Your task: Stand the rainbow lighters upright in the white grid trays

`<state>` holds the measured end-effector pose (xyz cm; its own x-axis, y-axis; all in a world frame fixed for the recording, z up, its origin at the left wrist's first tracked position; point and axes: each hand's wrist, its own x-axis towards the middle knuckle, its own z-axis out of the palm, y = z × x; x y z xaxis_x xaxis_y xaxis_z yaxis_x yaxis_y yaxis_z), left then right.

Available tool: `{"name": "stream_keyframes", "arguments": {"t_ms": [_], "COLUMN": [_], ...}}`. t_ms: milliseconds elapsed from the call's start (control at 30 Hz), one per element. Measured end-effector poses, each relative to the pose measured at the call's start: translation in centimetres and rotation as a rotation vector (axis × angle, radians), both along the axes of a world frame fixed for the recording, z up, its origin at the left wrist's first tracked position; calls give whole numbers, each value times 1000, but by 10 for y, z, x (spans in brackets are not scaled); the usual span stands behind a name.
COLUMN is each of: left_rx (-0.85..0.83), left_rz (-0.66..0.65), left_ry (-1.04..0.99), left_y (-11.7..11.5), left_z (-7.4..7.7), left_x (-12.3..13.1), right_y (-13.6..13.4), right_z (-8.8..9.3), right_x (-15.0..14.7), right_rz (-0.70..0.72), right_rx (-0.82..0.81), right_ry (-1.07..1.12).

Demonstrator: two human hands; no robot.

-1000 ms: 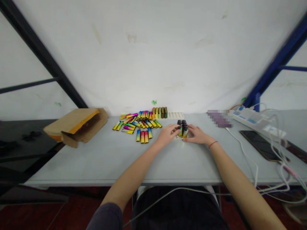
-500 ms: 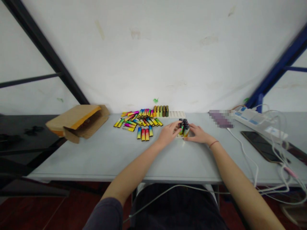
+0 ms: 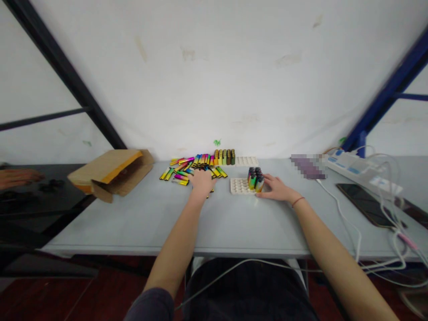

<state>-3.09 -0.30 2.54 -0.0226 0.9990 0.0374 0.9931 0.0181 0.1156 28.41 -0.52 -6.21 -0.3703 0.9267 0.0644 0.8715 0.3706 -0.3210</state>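
Note:
My left hand [image 3: 201, 182] is over the loose pile of shiny multicoloured tubes [image 3: 182, 177], back upward and fingers apart; it covers the tubes at the front, and its fingertips are partly hidden. My right hand [image 3: 277, 189] grips the right end of a white tray with round holes [image 3: 238, 186], thumb at the near corner and fingers alongside the standing pieces. Several colourful tubes with black tops [image 3: 254, 178], looking like lighters, stand upright in the tray's right part. The holes on its left side show bare.
Behind, a second white holed tray [image 3: 247, 161] holds rows of upright gold and dark tubes [image 3: 224, 157]. An open cardboard box [image 3: 110, 171] lies left. A phone [image 3: 364, 203], power strip [image 3: 364, 171] and cables are at right. Another person's hand [image 3: 20, 178] shows far left.
My left hand has left the tray and moved left onto the loose tubes, uncovering the tray's holes. My right hand stays at the tray. Another person's hand has appeared far left.

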Motion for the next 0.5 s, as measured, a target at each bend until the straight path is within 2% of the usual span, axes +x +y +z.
{"name": "stream_keyframes", "arguments": {"t_ms": [133, 400, 500], "left_rx": [-109, -207, -197], "left_rz": [14, -146, -134], "left_ry": [32, -4, -14], "left_y": [4, 1, 1], "left_z": [1, -1, -2], "left_x": [-7, 1, 3], "right_y": [0, -3, -1], "right_z": [0, 1, 0], "right_x": [-1, -2, -1], "right_rz": [-7, -33, -20], "right_rx": [1, -31, -16], "right_ry": [16, 33, 28]}}
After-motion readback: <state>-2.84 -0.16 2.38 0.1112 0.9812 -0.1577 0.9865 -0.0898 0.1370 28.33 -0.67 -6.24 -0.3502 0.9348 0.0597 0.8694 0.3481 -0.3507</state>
